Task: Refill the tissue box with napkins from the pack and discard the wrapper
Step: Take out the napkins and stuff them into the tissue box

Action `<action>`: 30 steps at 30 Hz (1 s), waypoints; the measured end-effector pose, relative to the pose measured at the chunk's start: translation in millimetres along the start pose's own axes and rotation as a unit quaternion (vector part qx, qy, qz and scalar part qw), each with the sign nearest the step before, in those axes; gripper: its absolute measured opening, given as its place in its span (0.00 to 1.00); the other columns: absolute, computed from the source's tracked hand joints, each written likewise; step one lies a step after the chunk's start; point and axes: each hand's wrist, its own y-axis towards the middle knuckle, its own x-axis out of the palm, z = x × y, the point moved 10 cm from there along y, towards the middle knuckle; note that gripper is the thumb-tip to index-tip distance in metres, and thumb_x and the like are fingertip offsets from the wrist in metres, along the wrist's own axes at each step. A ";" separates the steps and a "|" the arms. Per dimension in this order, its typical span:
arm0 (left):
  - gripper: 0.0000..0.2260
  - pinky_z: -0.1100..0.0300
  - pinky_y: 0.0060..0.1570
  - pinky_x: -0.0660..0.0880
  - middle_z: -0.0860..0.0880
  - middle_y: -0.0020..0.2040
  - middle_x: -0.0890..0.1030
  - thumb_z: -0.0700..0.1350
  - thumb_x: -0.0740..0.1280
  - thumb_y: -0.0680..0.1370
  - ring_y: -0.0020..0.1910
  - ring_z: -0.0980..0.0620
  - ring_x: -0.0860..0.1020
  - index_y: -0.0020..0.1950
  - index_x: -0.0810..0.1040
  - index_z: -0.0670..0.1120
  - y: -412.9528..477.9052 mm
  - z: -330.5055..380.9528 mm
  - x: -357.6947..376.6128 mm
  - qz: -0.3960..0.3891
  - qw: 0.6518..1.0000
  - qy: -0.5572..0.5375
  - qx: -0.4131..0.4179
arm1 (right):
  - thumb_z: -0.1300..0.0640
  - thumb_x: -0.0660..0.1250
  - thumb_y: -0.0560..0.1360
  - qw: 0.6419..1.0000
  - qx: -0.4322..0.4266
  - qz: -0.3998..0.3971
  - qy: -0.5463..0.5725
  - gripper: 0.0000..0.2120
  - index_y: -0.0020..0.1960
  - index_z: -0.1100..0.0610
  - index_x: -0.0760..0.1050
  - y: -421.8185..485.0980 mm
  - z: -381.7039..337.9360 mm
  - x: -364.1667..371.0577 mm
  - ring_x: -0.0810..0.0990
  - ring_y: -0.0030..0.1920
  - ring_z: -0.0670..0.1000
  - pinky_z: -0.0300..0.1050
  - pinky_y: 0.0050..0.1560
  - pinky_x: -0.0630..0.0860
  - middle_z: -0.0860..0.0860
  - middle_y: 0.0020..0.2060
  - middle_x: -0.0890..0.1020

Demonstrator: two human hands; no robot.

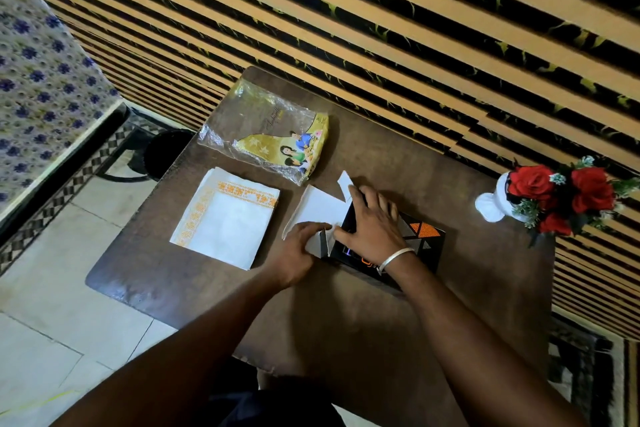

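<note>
Leftmost, a patterned cloth with blue flowers [41, 80] hangs at the edge of my view, with tiled floor [52, 322] below it. On the dark brown worktop [346, 322], the stack of white napkins [227, 218] with an orange border lies flat near the left side, out of its pack. Just behind it, toward the striped wall [415, 28], the emptied clear wrapper [270, 135] lies crumpled, its printed yellow end pointing right; it sits apart from the napkins.

Next comes my left hand [298, 253], palm down, fingers bent onto the white end flaps [320, 210] of the tissue box. Its grip is partly closed, pressing or pinching a small flap at the box mouth; I cannot tell whether it truly grasps the flap or only rests on it. The larger white flap stands open, spread toward the napkins.

My right hand [372, 222], a silver bangle [396, 258] at the wrist, lies spread over the top of the black tissue box [426, 236], fingers open and flat, holding the box down rather than clasping it. The box lies on its side near the worktop's middle, its open end facing left.

Farthest right, a white vase of red roses [540, 198] stands by the wall, well apart from the box.
</note>
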 end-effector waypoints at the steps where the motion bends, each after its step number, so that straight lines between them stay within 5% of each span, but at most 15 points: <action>1: 0.25 0.55 0.68 0.67 0.49 0.68 0.72 0.33 0.63 0.70 0.67 0.54 0.70 0.63 0.77 0.53 -0.6 1.2 -5.1 0.013 0.999 -0.036 -0.003 | 0.36 0.63 0.69 1.000 0.003 -0.009 0.001 0.43 0.78 0.52 0.55 0.4 0.5 1.0 0.62 0.73 0.56 0.60 0.73 0.57 0.52 0.73 0.63; 3: 0.12 0.59 0.63 0.70 0.48 0.63 0.76 0.34 0.61 0.77 0.61 0.56 0.74 0.53 0.82 0.43 -5.5 -7.8 -17.3 0.044 0.987 -0.145 -0.048 | 0.35 0.63 0.69 1.000 0.008 -0.020 -0.004 0.44 0.79 0.52 0.53 0.9 0.8 2.1 0.61 0.73 0.56 0.60 0.73 0.56 0.52 0.74 0.61; 6: 0.15 0.53 0.65 0.73 0.49 0.62 0.80 0.41 0.61 0.81 0.62 0.51 0.77 0.43 0.86 0.43 -9.1 -22.7 -20.5 0.027 0.977 -0.200 -0.063 | 0.32 0.61 0.70 0.999 0.007 -0.029 -0.016 0.46 0.79 0.53 0.51 1.1 0.2 2.6 0.60 0.75 0.56 0.61 0.73 0.57 0.51 0.78 0.56; 10: 0.08 0.53 0.67 0.70 0.53 0.63 0.80 0.45 0.70 0.77 0.65 0.54 0.74 0.45 0.84 0.41 -8.1 -25.0 -16.6 -0.013 0.990 -0.136 -0.040 | 0.30 0.60 0.71 0.999 -0.006 -0.045 -0.028 0.47 0.80 0.53 0.48 2.8 -0.3 1.3 0.53 0.78 0.56 0.61 0.72 0.58 0.44 0.80 0.42; 13: 0.06 0.49 0.69 0.70 0.55 0.63 0.79 0.46 0.75 0.72 0.64 0.56 0.75 0.47 0.85 0.48 -9.3 -28.2 -8.2 -0.052 0.990 -0.126 -0.032 | 0.29 0.61 0.70 0.998 0.002 -0.055 -0.011 0.47 0.80 0.51 0.50 6.4 4.8 -1.2 0.52 0.79 0.56 0.62 0.71 0.59 0.45 0.80 0.46; 20: 0.42 0.51 0.70 0.69 0.50 0.71 0.70 0.66 0.75 0.64 0.69 0.50 0.70 0.73 0.69 0.50 -13.0 -23.3 0.1 -0.015 0.999 0.046 -0.002 | 0.24 0.60 0.68 0.999 -0.012 -0.037 -0.018 0.48 0.76 0.54 0.57 2.8 5.1 0.6 0.46 0.80 0.52 0.63 0.72 0.62 0.50 0.80 0.52; 23: 0.56 0.47 0.69 0.70 0.52 0.74 0.60 0.78 0.67 0.57 0.72 0.46 0.67 0.77 0.61 0.50 -8.1 -24.5 1.0 0.018 0.997 0.074 -0.021 | 0.22 0.61 0.64 0.998 0.001 -0.058 0.002 0.53 0.76 0.55 0.55 -1.2 7.2 1.2 0.55 0.79 0.56 0.60 0.74 0.61 0.56 0.77 0.60; 25: 0.61 0.46 0.71 0.67 0.50 0.77 0.55 0.81 0.64 0.55 0.75 0.45 0.62 0.79 0.55 0.48 -4.0 -23.9 -1.0 0.041 0.993 0.105 -0.034 | 0.17 0.58 0.59 0.997 -0.006 -0.071 -0.026 0.63 0.79 0.56 0.47 -6.3 5.5 0.3 0.60 0.76 0.59 0.59 0.75 0.59 0.58 0.76 0.62; 30: 0.60 0.44 0.77 0.55 0.42 0.81 0.39 0.75 0.67 0.63 0.79 0.38 0.49 0.80 0.40 0.47 -3.9 -20.1 14.9 0.015 0.968 0.245 -0.048 | 0.16 0.63 0.49 0.986 -0.045 -0.134 -0.083 0.75 0.78 0.51 0.28 -24.0 -9.2 12.5 0.53 0.78 0.63 0.64 0.78 0.45 0.62 0.77 0.54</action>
